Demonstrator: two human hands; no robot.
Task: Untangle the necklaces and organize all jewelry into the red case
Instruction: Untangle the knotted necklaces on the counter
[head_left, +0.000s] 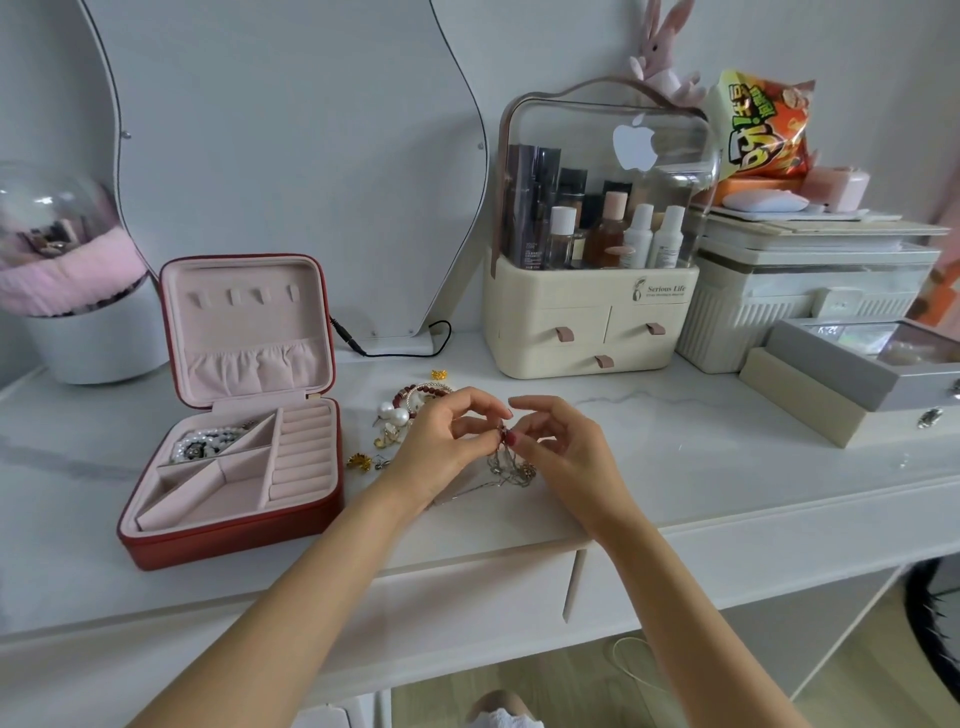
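- Your left hand (441, 439) pinches the top of the tangled necklaces (506, 465) with thumb and forefinger; the other fingers are loosely curled.
- Your right hand (558, 447) pinches the same knot from the other side, fingertips nearly meeting the left's.
- The tangle hangs straight down from both pinches onto the table (675, 452), between your hands and equally near each.
- The red case (234, 457) lies open well to the left, closer to your left hand; loose jewelry (400, 415) sits between them.
- Readable writing: "Serious Life" on the cream organizer (592, 317), an apple logo on its clear lid; the lettering on the snack bag (761, 130) I can't make out.
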